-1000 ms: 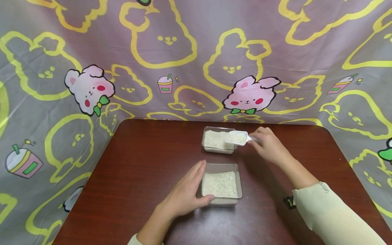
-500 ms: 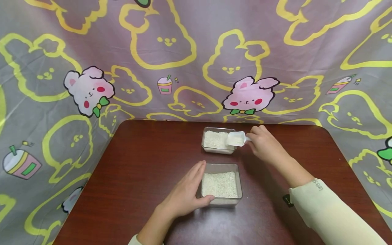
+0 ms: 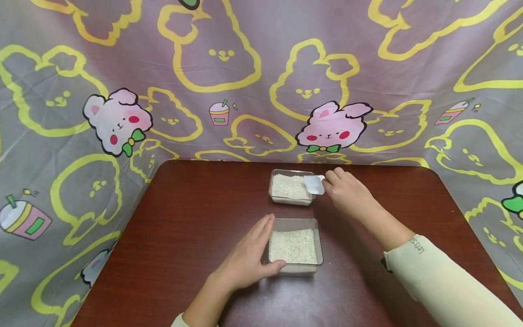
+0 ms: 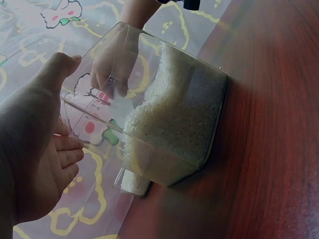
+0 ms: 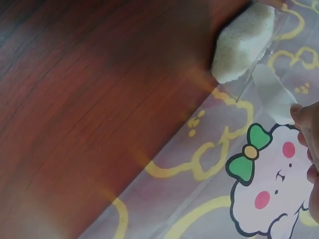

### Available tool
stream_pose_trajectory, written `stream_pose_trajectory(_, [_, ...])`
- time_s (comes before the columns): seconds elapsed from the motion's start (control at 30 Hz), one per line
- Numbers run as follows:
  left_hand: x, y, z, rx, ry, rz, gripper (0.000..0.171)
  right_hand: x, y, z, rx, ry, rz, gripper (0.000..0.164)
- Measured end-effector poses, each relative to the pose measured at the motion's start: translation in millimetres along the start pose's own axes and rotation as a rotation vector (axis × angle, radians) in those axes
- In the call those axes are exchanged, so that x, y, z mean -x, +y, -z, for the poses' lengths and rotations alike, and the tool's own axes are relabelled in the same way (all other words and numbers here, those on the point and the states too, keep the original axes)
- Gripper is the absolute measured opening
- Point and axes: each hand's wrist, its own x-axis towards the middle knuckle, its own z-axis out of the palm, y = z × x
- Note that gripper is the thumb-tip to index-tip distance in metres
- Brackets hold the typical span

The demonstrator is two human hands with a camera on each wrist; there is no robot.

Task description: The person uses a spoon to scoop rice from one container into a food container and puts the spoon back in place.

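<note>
My right hand (image 3: 347, 190) grips the handle of a small white scoop (image 3: 313, 185). The scoop is tipped over the right end of the smaller clear container (image 3: 282, 200), which is filled with rice (image 3: 288, 185); no rice shows in the scoop from here. In the right wrist view, the scoop (image 5: 271, 92) leans beside that container's rim. Nearer me stands a larger clear container (image 3: 298, 269), partly full of rice (image 3: 294, 247). My left hand (image 3: 249, 256) rests against its left side, fingers straight along the wall and thumb at the front corner.
Both containers stand on a dark reddish-brown table (image 3: 196, 218). A cloth with cartoon rabbits (image 3: 333, 129) hangs behind the table and along its sides. A few white specks lie on the tabletop right of the larger container.
The right hand has turned the scoop over above the smaller container and moved slightly left; the rice visible in it earlier is out of sight. The left hand and both containers have stayed put.
</note>
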Motion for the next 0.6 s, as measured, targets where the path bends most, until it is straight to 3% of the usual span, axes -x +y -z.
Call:
stream_pose_trajectory(0.1, [0.1,0.6,0.0,0.0,0.001,0.001,0.102,0,0,2,0.016,0.009,0.001,0.013])
stream_pose_trajectory(0.17, [0.3,0.8,0.1,-0.001,0.002,0.001,0.102,1,0,3,-0.017,0.016,-0.043,0.009])
stream_pose_trajectory(0.43, [0.8,1.6,0.3,0.002,0.004,0.003,0.102,9,0,3,-0.343,0.041,-0.406,0.014])
stream_pose_trajectory(0.6, [0.6,1.7,0.3,0.002,0.007,0.002,0.102,13,-2,6,-0.466,0.025,-0.575,0.017])
